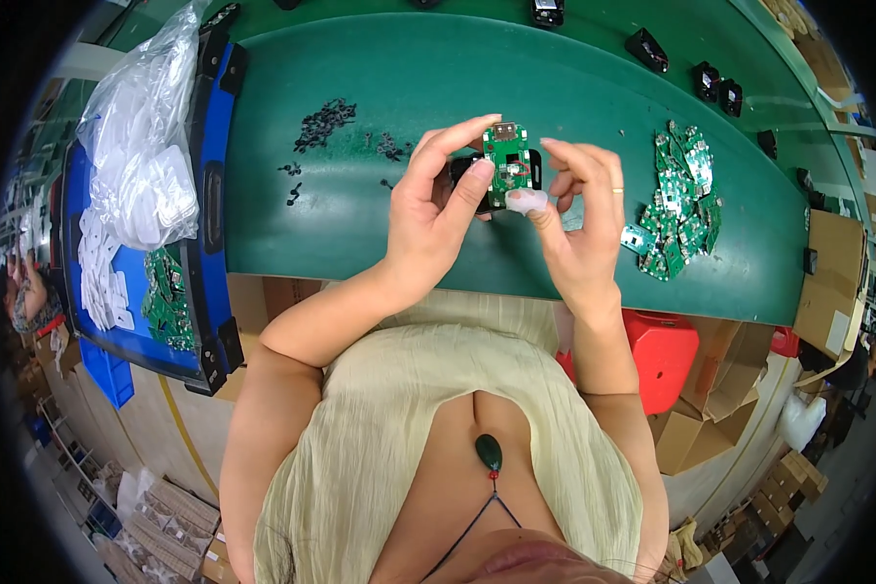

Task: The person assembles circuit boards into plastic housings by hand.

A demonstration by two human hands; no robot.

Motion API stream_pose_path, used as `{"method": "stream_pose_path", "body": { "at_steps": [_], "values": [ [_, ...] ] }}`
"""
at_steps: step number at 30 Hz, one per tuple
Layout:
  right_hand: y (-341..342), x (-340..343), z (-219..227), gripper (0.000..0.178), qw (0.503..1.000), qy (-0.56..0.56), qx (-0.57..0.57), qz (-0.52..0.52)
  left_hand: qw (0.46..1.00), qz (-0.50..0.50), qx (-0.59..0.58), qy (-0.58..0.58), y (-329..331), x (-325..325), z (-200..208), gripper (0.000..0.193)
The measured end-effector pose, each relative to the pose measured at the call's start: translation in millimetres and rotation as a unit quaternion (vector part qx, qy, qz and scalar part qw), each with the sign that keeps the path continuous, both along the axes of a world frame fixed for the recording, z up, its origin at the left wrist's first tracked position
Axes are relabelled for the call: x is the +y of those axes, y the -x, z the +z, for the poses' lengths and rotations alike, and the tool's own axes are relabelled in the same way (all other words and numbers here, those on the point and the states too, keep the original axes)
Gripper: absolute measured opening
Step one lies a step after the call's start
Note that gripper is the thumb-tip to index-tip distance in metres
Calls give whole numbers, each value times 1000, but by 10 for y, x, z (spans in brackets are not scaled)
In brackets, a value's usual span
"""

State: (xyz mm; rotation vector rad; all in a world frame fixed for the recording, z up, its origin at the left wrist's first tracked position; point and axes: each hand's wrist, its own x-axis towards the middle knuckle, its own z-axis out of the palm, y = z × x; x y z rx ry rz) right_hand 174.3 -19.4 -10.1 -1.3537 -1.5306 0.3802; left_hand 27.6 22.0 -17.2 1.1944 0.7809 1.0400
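Observation:
Over the green work table, my left hand (436,200) grips a black plastic case with a green circuit board (509,164) lying on it. The board carries a metal connector at its far end and a bit of red wire near its middle. My left thumb presses the board's left edge while the fingers curl round behind. My right hand (584,204) is at the near right corner, its fingers bent but apart. A white cover wraps the right thumb, whose tip touches the board's near edge. The case (536,167) is partly hidden beneath the board.
Small black parts (323,125) lie scattered left of my hands. A pile of green circuit boards (679,204) is on the right. At far left, a blue bin (214,209) holds boards and bagged white pieces. Black cases (647,49) line a farther surface. Cardboard boxes (832,282) stand at right.

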Motion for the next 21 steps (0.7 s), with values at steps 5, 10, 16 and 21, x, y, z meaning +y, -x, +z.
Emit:
{"method": "stream_pose_path", "body": {
  "at_steps": [5,10,16,21],
  "values": [
    [92,-46,-102,38,996,18,79,-39,999,-24,-22,-36,-17,-5,-45,40],
    [185,-88,-119,32,964,109,236,-56,993,-45,19,-108,35,18,-91,43],
    [148,-156,-148,23,984,112,111,-82,970,-43,173,-166,72,-24,-99,33],
    [182,-98,-120,25,994,-2,-61,-89,969,-5,192,-153,58,-3,-159,26]
  ]
}}
